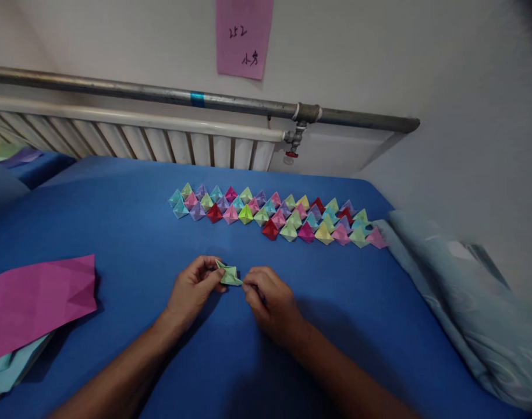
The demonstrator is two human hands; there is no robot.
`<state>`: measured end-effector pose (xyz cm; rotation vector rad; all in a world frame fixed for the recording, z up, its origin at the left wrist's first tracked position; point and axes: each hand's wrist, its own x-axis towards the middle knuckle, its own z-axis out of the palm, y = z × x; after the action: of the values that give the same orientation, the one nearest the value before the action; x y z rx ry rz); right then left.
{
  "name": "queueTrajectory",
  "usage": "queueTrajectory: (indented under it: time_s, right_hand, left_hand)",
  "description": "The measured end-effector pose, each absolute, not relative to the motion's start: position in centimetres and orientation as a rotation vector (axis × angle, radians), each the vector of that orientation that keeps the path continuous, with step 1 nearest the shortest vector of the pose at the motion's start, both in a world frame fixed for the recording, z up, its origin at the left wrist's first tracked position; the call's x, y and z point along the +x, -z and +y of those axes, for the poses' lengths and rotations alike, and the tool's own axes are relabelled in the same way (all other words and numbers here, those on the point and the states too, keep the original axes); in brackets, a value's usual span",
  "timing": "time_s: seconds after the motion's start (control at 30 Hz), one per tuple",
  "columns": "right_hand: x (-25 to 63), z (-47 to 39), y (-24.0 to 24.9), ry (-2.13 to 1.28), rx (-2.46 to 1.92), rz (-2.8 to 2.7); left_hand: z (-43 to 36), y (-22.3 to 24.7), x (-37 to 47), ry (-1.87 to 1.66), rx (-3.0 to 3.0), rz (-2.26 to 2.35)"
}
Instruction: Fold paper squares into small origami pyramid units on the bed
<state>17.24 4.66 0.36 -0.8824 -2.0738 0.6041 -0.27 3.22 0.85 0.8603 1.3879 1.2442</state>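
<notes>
A small folded light green paper piece (230,275) is between my two hands, above the blue surface (161,250). My left hand (195,285) pinches its left end between thumb and fingers. My right hand (268,299) is closed at the paper's pointed right tip, its fingertips pinching that corner. Beyond my hands lie rows of small folded paper shapes (245,214) in green, pink, red, purple, blue and yellow, set close together.
Magenta paper sheets (43,302) lie at the left over light blue ones (19,366). A pale blue-green cloth (462,297) is bunched at the right. Behind stand a white radiator (200,148) and a metal pipe (139,90) with a red-handled valve (291,154).
</notes>
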Motion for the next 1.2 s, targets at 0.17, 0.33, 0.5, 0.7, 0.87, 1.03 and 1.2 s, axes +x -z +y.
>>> queueTrajectory:
  time_s: [0.17, 0.33, 0.5, 0.7, 0.87, 1.03, 1.2]
  right_hand:
    - [17.5, 4.61, -0.5, -0.515, -0.868, -2.165]
    - [17.7, 4.62, -0.52, -0.354, -0.843, -2.257]
    - [17.71, 4.67, -0.36, -0.272, -0.868, -2.274]
    - [17.72, 4.7, -0.2, -0.284, -0.879, -2.288]
    - [17.73, 4.57, -0.28, -0.362, -0.859, -2.304]
    - [17.81, 4.39, -0.54, -0.479, -0.763, -2.274]
    - [17.44, 4.74, -0.6, -0.685, -0.848, -2.009]
  left_hand:
    - [3.19, -1.25, -0.4, -1.244, 0.845, 1.379]
    - [3.22, -1.12, -0.49, -1.248, 0.815, 1.357]
    - [3.21, -0.76, -0.68, -1.261, 0.839, 1.345]
    - [3.19, -0.99, -0.78, -1.229, 0.859, 1.37]
    - [3.17, -1.17, -0.72, -1.209, 0.912, 1.371]
    - [2.99, -1.16, -0.66, -1.16, 1.018, 1.412]
    - [2.66, -0.73, -0.56, -1.127, 1.123, 1.408]
